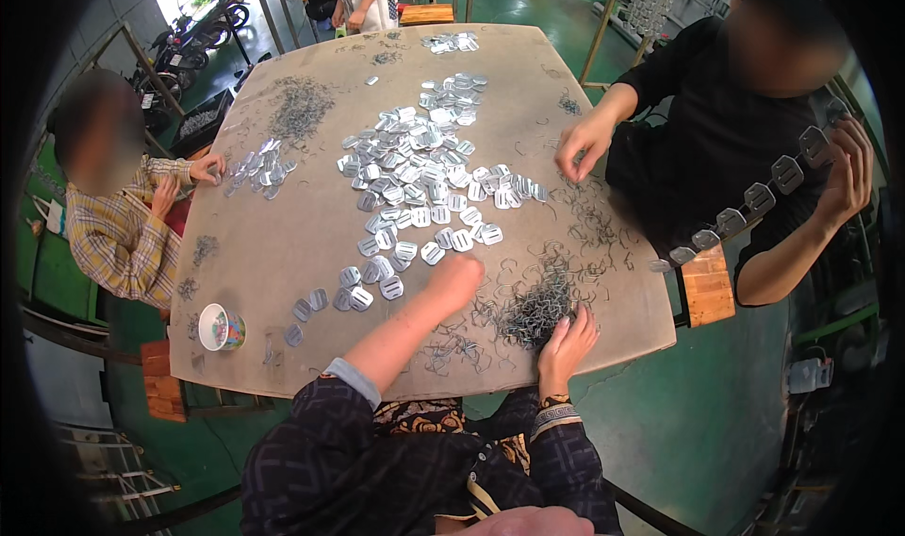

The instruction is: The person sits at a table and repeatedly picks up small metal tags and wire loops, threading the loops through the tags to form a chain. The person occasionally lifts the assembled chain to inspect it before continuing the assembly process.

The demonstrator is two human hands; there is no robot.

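My left hand (454, 280) reaches out over the brown table (292, 234), fingers curled, at the near edge of a spread of small shiny metal plates (415, 173); whether it grips a plate is hidden. My right hand (568, 340) rests with fingers apart on a dark pile of bent wire clips (535, 308) near the table's front edge.
A person in black at the right holds up a chain of linked plates (754, 201) and touches the table with the other hand (582, 149). A person in a plaid shirt (118, 234) sits at the left by more plates (259, 168). A small cup (222, 328) stands front left.
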